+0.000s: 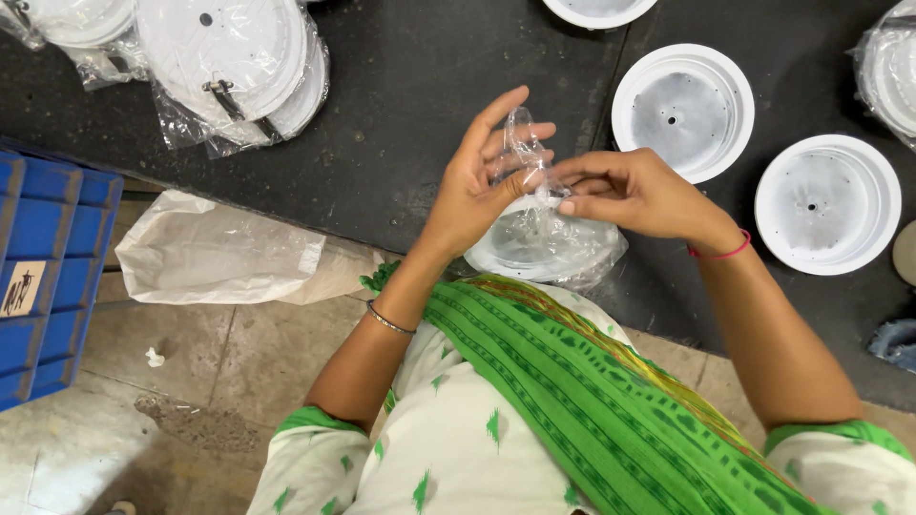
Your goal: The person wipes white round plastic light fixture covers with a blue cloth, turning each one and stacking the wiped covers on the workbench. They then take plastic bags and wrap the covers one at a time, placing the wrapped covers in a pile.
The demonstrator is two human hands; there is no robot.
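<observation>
Pinching the bag [528, 143] neck between my left hand [482, 181] and right hand [620, 191], both closed on thin, slippery film. Inside: one white dish [539, 243], likely light and stiff, resting at the table [410, 105] edge. Best held by its rim through the film.

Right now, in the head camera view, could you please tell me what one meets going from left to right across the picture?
Blue crate → white sack → left hand → clear plastic bag over a white disc → right hand → white round housing on the dark table.
</observation>
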